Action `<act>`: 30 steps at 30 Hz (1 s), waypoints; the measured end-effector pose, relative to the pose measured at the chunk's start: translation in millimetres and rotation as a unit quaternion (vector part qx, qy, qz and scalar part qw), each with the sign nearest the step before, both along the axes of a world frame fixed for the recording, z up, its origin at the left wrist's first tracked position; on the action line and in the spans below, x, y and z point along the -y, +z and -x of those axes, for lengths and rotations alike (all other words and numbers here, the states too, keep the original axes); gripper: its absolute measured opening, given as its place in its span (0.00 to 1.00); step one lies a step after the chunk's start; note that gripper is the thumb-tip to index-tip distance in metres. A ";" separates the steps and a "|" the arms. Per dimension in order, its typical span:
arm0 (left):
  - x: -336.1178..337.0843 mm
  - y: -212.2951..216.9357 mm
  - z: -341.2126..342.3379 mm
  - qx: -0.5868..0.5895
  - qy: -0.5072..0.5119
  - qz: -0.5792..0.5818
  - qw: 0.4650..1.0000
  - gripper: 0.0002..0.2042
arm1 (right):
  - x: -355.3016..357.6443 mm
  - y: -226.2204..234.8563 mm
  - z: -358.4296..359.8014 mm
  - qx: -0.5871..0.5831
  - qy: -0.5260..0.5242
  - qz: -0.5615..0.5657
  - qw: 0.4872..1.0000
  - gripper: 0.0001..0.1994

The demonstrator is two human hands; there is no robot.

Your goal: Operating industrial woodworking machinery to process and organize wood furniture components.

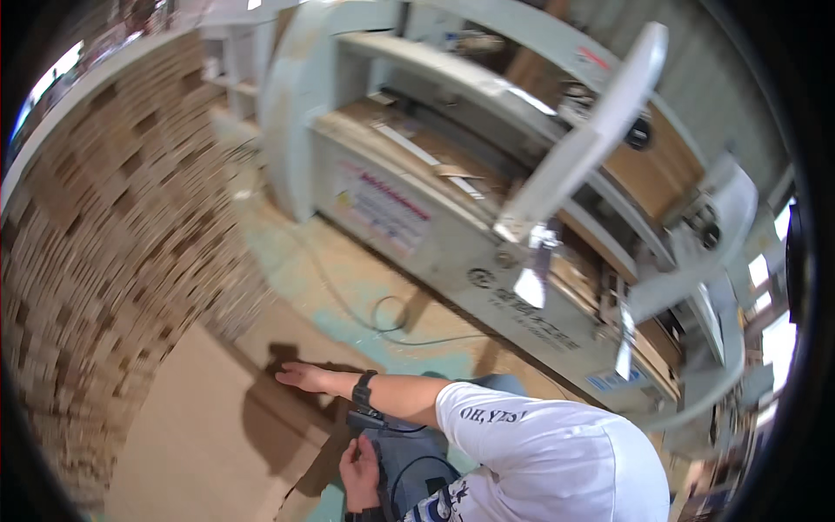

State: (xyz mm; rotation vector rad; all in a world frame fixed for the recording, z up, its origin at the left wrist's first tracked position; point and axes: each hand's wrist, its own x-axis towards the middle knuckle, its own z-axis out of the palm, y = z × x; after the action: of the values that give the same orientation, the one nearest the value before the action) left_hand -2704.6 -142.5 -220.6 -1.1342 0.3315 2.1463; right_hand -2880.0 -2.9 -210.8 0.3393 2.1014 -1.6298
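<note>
Cardboard sheet [209, 435] lies flat on the floor at lower left, just beside a tall stack of cardboard [104, 244] that curves up the left side of my view. The right hand [300, 376] rests on the sheet's upper edge, fingers stretched out and apart, pressing rather than gripping. The left hand [358, 474] sits low by the bent knee in jeans, against a black cable [383, 487]. I cannot tell whether it is closed on the cable or only touching it.

My worries from here:
- The tall stack stands right next to the sheet, so I judge a hard tug or bump could shake pieces loose.
- A thin grey cord [383, 317] loops across the green floor [348, 287] between the sheet and the pale machine [452, 235], and a foot or a dragged sheet could snag it.
- A flat palm has little hold, so the sheet may skid on the dusty floor.

I see no bin, box or crate as a container. The nearest thing to one is the machine's open bed [417, 148], which carries brown board and a few loose cardboard scraps.
</note>
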 end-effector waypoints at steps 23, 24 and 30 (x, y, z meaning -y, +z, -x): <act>-323.5 172.0 -145.6 -0.289 -0.517 -0.156 0.791 0.11 | -345.4 172.1 -599.0 0.072 -0.392 -0.604 0.690 0.33; -356.7 176.5 -149.9 -0.310 -0.531 -0.153 0.774 0.13 | -344.6 177.2 -596.7 0.083 -0.388 -0.592 0.702 0.33; -562.6 177.2 -175.0 -0.417 -0.536 -0.124 0.724 0.13 | -340.7 183.3 -596.9 0.074 -0.404 -0.584 0.700 0.32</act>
State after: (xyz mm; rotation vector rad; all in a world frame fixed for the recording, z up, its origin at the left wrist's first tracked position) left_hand -2529.5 420.1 -43.5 0.3099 0.8158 1.3709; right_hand -2283.1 337.7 -27.5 1.9148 2.7209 -0.1733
